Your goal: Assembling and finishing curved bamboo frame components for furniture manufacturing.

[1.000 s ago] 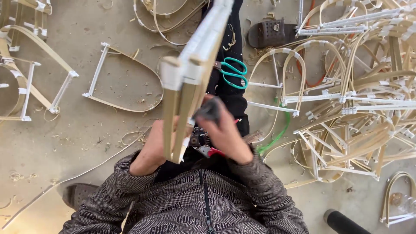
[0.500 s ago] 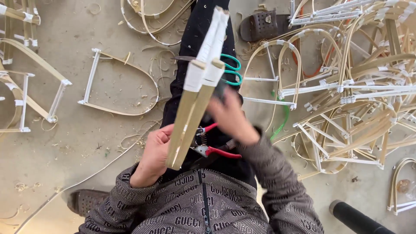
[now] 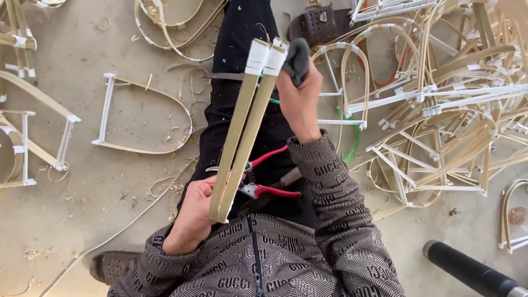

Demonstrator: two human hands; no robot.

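My left hand (image 3: 192, 214) grips the near end of two long bamboo strips (image 3: 245, 126) held side by side, their far ends wrapped in white tape. My right hand (image 3: 300, 91) is up at that taped far end, closed on a small dark grey cloth (image 3: 297, 55) that touches the tips. Red-handled pruning shears (image 3: 264, 187) lie on my lap, over my black trousers (image 3: 242, 33), partly hidden by the strips.
Bent bamboo frames with white-taped joints lie on the concrete floor: one D-shaped frame (image 3: 140, 118) at left, a big tangled pile (image 3: 440, 110) at right. A brown sandal (image 3: 322, 25) sits at the top, a black cylinder (image 3: 467, 269) at bottom right. Shavings litter the floor.
My right hand has travelled from the middle of the strips up to their taped far end, carrying the dark cloth. The strips have swung more upright in view; the left hand keeps its grip.
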